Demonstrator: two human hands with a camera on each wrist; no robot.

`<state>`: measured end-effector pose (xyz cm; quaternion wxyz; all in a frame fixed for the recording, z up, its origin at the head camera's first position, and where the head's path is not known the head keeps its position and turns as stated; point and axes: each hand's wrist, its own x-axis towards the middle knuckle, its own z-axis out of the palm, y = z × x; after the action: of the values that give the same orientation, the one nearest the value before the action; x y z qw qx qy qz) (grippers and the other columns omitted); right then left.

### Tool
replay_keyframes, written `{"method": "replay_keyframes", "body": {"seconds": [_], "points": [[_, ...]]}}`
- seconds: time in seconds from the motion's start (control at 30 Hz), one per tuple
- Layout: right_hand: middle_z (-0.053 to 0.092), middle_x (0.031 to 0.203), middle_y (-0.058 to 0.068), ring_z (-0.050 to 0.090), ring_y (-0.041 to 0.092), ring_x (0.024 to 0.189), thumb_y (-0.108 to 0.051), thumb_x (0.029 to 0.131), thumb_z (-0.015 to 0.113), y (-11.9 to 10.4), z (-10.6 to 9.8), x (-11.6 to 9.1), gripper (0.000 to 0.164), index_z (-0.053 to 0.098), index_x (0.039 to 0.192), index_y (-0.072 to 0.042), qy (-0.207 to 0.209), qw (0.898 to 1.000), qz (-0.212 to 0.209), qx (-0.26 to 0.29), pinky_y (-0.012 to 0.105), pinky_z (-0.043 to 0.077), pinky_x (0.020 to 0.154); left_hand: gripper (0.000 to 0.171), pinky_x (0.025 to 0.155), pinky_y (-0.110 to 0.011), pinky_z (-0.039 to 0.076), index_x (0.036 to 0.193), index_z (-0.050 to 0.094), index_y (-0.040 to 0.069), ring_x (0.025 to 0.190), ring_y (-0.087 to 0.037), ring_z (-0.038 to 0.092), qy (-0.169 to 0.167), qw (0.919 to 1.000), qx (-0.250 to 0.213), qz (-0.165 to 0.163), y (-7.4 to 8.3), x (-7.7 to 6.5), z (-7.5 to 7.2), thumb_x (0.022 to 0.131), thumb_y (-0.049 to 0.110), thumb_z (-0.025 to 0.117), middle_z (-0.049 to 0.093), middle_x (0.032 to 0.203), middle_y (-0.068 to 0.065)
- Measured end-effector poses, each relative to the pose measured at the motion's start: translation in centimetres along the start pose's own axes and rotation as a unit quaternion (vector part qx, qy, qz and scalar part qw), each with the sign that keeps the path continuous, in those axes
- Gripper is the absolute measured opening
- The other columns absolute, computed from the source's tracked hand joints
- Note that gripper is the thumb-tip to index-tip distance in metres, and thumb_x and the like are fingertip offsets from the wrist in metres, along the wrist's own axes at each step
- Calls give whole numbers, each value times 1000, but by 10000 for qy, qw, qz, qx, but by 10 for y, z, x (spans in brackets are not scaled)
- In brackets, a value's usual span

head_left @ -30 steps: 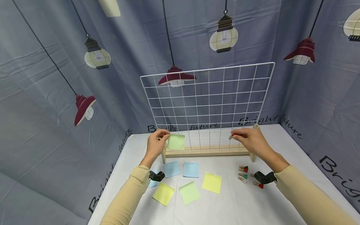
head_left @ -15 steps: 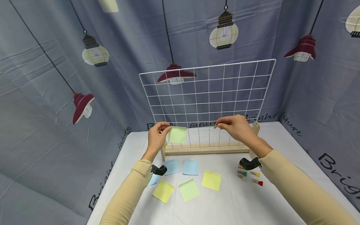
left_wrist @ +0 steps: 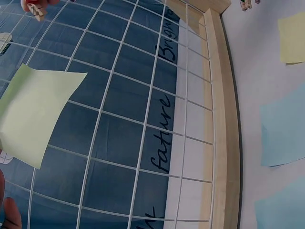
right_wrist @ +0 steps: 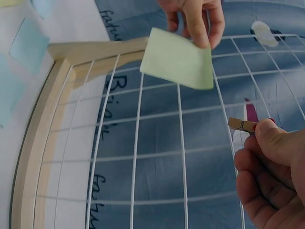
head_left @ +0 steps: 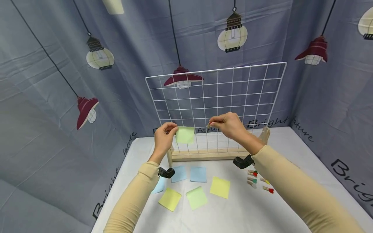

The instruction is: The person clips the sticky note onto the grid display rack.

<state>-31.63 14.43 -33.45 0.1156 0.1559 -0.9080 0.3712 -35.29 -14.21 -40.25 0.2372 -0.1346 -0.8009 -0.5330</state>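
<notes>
My left hand pinches a pale green sticky note by its upper left corner, in front of the lower left part of a white wire grid. To its right, my right hand holds a small wooden clothespin between thumb and fingers. The clothespin's bare wooden end points toward the note, and a bit of red shows at my fingertips. In the right wrist view, a gap separates clothespin and note. The note hangs close over the wires in the left wrist view.
The grid stands in a wooden base on a white table. Blue notes, yellow notes and a green note lie before it. Several small clothespins with coloured hearts lie at the right, near my right forearm.
My right hand has moved left and up with the clothespin, closer to the note. My left hand has raised the green note a little against the grid.
</notes>
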Motion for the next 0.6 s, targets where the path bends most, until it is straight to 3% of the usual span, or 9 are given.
{"method": "replay_keyframes", "body": {"seconds": [0.27,0.47,0.6], "points": [[80,108,9,65,21,79,-19,98,71,-18,9,15,18,82,111,-13,62,9998,-187,24,29,38,58,12,73,-26,49,105,77,11,87,-16,67,105,9999,42,63,1,8,-3,96,19,75,77,99,-6],[80,106,6,69,26,85,-19,99,69,-28,11,21,18,81,113,-14,67,9996,-264,124,29,36,57,11,71,-24,49,104,78,12,86,-16,68,140,9999,58,17,3,11,-3,95,20,76,78,98,-5],[80,106,6,58,22,70,-18,100,69,-31,12,24,17,82,111,-15,170,9992,-367,37,27,32,55,13,71,-23,50,104,78,10,87,-17,69,163,9999,18,-6,5,13,-1,94,19,77,78,98,-6]]}}
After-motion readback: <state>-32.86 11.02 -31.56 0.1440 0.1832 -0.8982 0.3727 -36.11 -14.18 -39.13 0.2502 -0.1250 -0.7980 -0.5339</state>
